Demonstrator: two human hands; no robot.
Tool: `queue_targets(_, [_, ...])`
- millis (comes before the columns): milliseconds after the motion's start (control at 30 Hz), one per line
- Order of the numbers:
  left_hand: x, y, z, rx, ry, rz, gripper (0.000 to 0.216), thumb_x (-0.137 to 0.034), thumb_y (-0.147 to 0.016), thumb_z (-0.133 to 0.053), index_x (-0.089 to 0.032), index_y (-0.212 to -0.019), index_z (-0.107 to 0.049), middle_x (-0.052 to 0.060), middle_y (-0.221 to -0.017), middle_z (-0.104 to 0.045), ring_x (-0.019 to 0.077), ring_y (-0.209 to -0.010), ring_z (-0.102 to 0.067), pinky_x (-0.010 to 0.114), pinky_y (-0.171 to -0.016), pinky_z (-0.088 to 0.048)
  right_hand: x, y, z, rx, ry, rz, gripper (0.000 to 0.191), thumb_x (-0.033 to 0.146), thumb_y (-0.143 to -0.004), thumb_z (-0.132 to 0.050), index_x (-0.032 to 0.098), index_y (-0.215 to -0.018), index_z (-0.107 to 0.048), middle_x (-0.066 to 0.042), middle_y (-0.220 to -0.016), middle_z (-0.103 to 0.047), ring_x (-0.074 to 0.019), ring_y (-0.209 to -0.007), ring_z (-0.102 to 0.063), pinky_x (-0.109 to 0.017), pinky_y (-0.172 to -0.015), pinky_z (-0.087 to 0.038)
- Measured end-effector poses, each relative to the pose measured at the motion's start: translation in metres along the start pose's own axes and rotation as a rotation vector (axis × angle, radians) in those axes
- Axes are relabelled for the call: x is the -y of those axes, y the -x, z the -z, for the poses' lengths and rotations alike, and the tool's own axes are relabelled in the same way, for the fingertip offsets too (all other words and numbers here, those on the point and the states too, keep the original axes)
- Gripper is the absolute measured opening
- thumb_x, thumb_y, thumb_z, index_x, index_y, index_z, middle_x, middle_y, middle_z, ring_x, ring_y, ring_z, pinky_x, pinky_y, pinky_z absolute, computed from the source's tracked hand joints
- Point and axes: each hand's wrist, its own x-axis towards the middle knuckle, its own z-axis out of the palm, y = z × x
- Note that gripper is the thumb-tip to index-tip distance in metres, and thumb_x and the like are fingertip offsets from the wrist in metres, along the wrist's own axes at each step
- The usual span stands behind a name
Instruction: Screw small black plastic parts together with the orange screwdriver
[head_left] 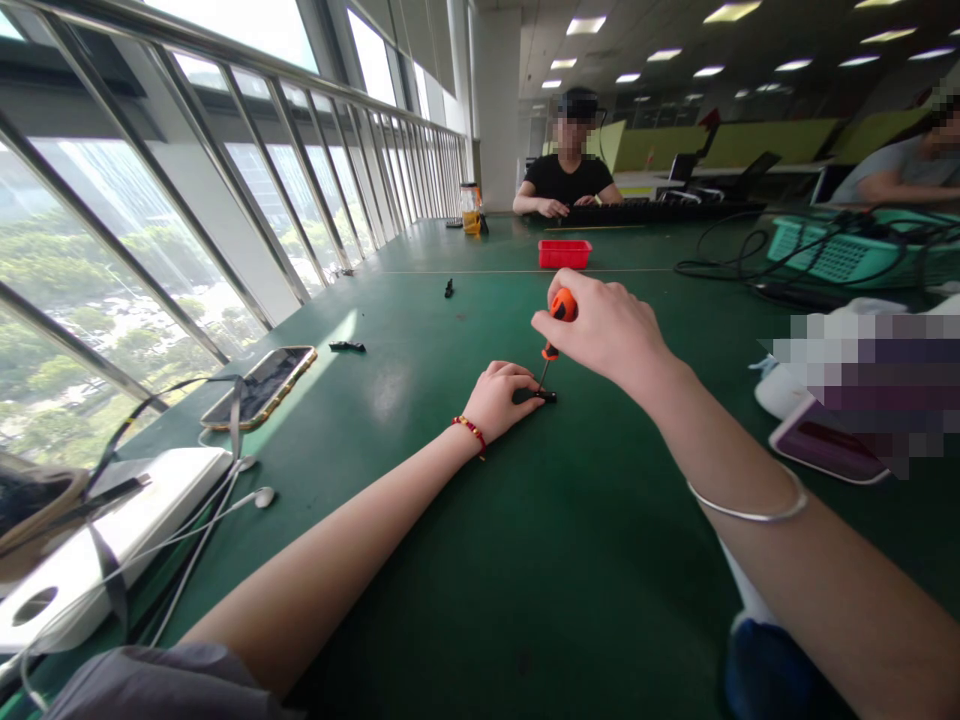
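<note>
Grey sleeve (157,685) cloth covers the upper part of the left arm beside the near left corner of the green worktop (600,560). From it the left forearm runs to the left hand (499,395), which wears a red beaded bracelet (470,433) at the wrist. That hand grasps a small black part (550,397) with its fingertips, low at the worktop, around the middle between the left and right edges. The right hand (604,325), above and to the right, is clenched round the orange handle of a screwdriver (563,305); the shaft slants down to the black part, though whether the tip sits in a screw is too small to tell. A silver bangle (757,516) circles the right forearm.

Along the left edge, by the metal railing (322,86), lie a white box (172,490), an earbud (263,497) and a phone (262,388). Two more black pieces (347,347) lie apart between the phone and a red tray (565,257), which stands toward the far edge. Near the far edge's left end is a jar (470,208); a teal basket (817,252) with cables sits toward the far right corner. A person (570,180) in black sits at the far edge.
</note>
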Motion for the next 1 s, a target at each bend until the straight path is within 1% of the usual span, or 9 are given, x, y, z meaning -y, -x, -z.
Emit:
queue_targets(133, [0.0001, 0.0001, -0.0001, -0.004, 0.005, -0.006, 0.014, -0.031, -0.076, -0.065, -0.022, -0.086, -0.071, 0.003, -0.104, -0.066, 0.0223, -0.104, -0.051, 0.039, -0.097, -0.042, -0.0001, -0.0002, 0.0009, 0.014, 0.0, -0.012, 0.035, 0.049, -0.084, -0.039, 0.023, -0.068, -0.056, -0.004, -0.064, -0.059, -0.0199, -0.063, -0.052, -0.028, -0.054, -0.03])
queue_targets(233, [0.0003, 0.0002, -0.0002, -0.005, 0.001, -0.003, 0.014, -0.031, -0.076, -0.065, -0.022, -0.086, -0.071, 0.003, -0.104, -0.066, 0.0226, -0.104, -0.051, 0.039, -0.097, -0.042, -0.0004, -0.0002, 0.0, -0.015, 0.001, -0.01, 0.018, 0.039, -0.079, -0.047, 0.024, -0.08, -0.057, -0.003, -0.071, -0.062, -0.0193, -0.063, -0.052, -0.028, -0.054, -0.03])
queue_targets(333, [0.0005, 0.0001, -0.0003, -0.001, -0.006, -0.001, 0.014, -0.032, -0.076, -0.066, -0.023, -0.086, -0.071, 0.002, -0.104, -0.066, 0.0226, -0.105, -0.051, 0.039, -0.097, -0.042, -0.0001, -0.0003, -0.0013, -0.022, 0.001, 0.002, 0.022, 0.039, -0.075, -0.053, 0.024, -0.09, -0.055, -0.003, -0.073, -0.062, -0.0192, -0.062, -0.051, -0.028, -0.054, -0.03])
queue_targets(433, [0.0006, -0.0001, -0.0003, -0.003, -0.006, -0.007, 0.014, -0.031, -0.076, -0.066, -0.022, -0.086, -0.071, 0.003, -0.104, -0.066, 0.0223, -0.104, -0.051, 0.039, -0.097, -0.042, 0.0, -0.0008, -0.0016, -0.004, 0.01, 0.002, 0.029, 0.051, -0.078, -0.047, 0.024, -0.079, -0.056, -0.003, -0.067, -0.06, -0.0195, -0.061, -0.051, -0.028, -0.053, -0.029])
queue_targets(500, [0.0006, -0.0002, -0.0003, -0.003, -0.003, -0.009, 0.014, -0.031, -0.076, -0.065, -0.022, -0.085, -0.071, 0.003, -0.103, -0.066, 0.0222, -0.104, -0.051, 0.039, -0.097, -0.042, -0.0002, -0.001, -0.0013, -0.001, 0.013, -0.001, 0.033, 0.052, -0.081, -0.042, 0.024, -0.072, -0.056, -0.004, -0.065, -0.059, -0.0196, -0.061, -0.051, -0.028, -0.053, -0.029])
queue_targets(600, [0.0006, -0.0002, -0.0004, -0.002, -0.002, -0.005, 0.013, -0.031, -0.076, -0.065, -0.023, -0.085, -0.071, 0.003, -0.103, -0.066, 0.0222, -0.104, -0.051, 0.039, -0.097, -0.042, -0.0002, -0.0005, -0.0011, -0.023, 0.012, 0.006, 0.02, 0.042, -0.079, -0.048, 0.024, -0.079, -0.057, -0.003, -0.068, -0.061, -0.0191, -0.062, -0.051, -0.027, -0.053, -0.028])
queue_targets(700, [0.0009, -0.0001, -0.0004, -0.001, -0.002, -0.005, 0.013, -0.031, -0.076, -0.065, -0.023, -0.085, -0.071, 0.002, -0.104, -0.066, 0.0224, -0.105, -0.051, 0.04, -0.097, -0.042, 0.0007, 0.0002, -0.0014, -0.034, 0.015, 0.013, 0.02, 0.041, -0.075, -0.052, 0.024, -0.085, -0.057, -0.003, -0.069, -0.061, -0.0187, -0.061, -0.051, -0.027, -0.052, -0.028])
queue_targets(867, [0.0015, 0.0002, -0.0007, -0.003, -0.002, -0.009, 0.014, -0.031, -0.076, -0.065, -0.023, -0.086, -0.071, 0.003, -0.104, -0.066, 0.0224, -0.105, -0.051, 0.039, -0.097, -0.042, 0.0004, -0.0004, -0.0009, 0.003, 0.01, -0.004, 0.034, 0.053, -0.079, -0.045, 0.023, -0.067, -0.056, -0.003, -0.062, -0.057, -0.0192, -0.061, -0.051, -0.028, -0.053, -0.029])
queue_targets(1000, [0.0016, 0.0001, -0.0008, -0.003, -0.005, -0.007, 0.014, -0.031, -0.076, -0.065, -0.023, -0.085, -0.071, 0.003, -0.104, -0.066, 0.0224, -0.105, -0.051, 0.04, -0.097, -0.042, -0.0002, 0.0, -0.0008, -0.015, 0.008, 0.015, 0.018, 0.04, -0.075, -0.053, 0.025, -0.084, -0.058, -0.002, -0.07, -0.061, -0.0189, -0.062, -0.051, -0.027, -0.053, -0.029])
